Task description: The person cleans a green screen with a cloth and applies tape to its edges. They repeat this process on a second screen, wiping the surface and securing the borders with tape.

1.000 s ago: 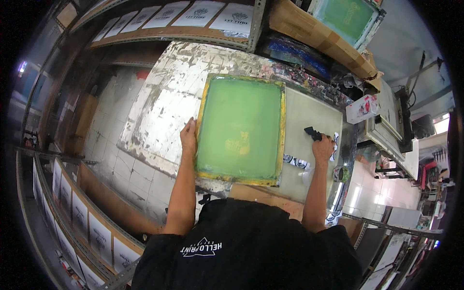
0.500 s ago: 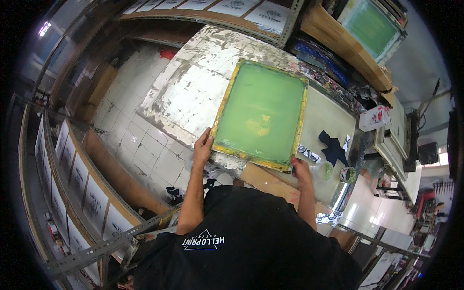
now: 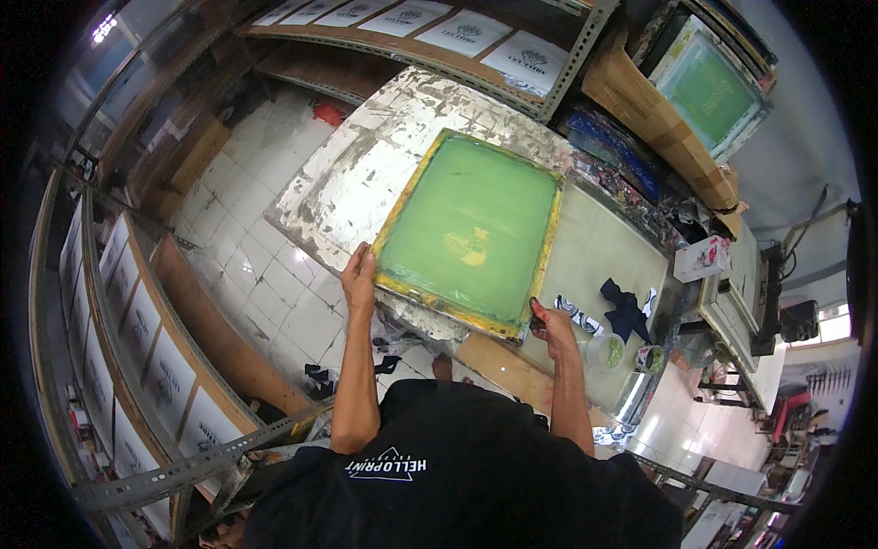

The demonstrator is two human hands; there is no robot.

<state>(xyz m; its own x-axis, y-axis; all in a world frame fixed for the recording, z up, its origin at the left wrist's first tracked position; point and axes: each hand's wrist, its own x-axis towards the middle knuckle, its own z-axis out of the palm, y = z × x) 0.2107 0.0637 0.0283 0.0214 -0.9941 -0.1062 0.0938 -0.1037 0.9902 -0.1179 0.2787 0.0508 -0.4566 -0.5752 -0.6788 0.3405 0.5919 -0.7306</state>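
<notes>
A framed printing screen (image 3: 457, 229) with green mesh and a yellow-stained rim spans the space between my hands over the worktable. A pale yellowish patch marks the mesh near its lower middle. My left hand (image 3: 359, 279) grips the frame's near left corner, thumb on top. At the near right corner, my right hand (image 3: 554, 331) holds the frame's edge, with dark stains on the fingertips. Fingers under the frame are hidden. Just right of my right hand are a translucent tub (image 3: 604, 351) with green residue and a dark cloth (image 3: 627, 309).
The worktable (image 3: 338, 197) has a peeling white top on the left and a smooth pale panel (image 3: 604, 238) on the right. Racks of printed sheets (image 3: 169, 371) stand at left and along the back (image 3: 462, 32). Another green screen (image 3: 713, 91) leans at the back right.
The screen has shifted left and slightly nearer to me, carried by both hands. More of the pale panel shows on its right.
</notes>
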